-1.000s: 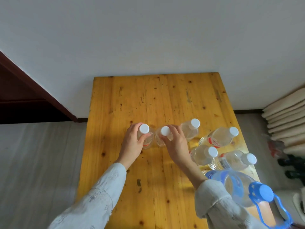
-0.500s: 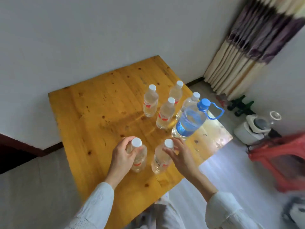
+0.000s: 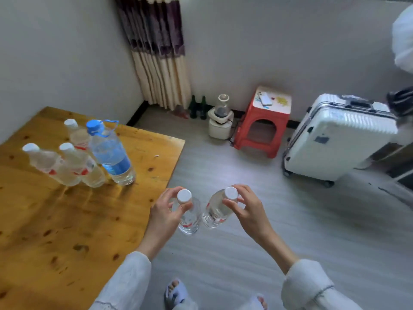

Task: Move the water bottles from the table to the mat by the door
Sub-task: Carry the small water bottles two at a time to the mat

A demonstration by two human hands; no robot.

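Observation:
My left hand (image 3: 164, 212) grips a small clear water bottle (image 3: 190, 220) with a white cap by its neck. My right hand (image 3: 248, 210) grips a second small bottle (image 3: 215, 212) the same way. Both bottles hang over the grey floor, just past the edge of the wooden table (image 3: 67, 220). Three small white-capped bottles (image 3: 55, 166) and a large bottle with a blue cap and handle (image 3: 110, 153) stand on the table's far side. No mat or door shows in this view.
A red plastic stool (image 3: 261, 133) stands by the far wall, with a white suitcase (image 3: 335, 139) to its right. A white appliance (image 3: 220, 121) and two dark glass bottles (image 3: 197, 107) sit below the curtain (image 3: 158, 52). My slippered feet show at the bottom.
Both hands have lifted their bottles off the table and carried them right, out over the floor. My view has swung right toward the stool and suitcase.

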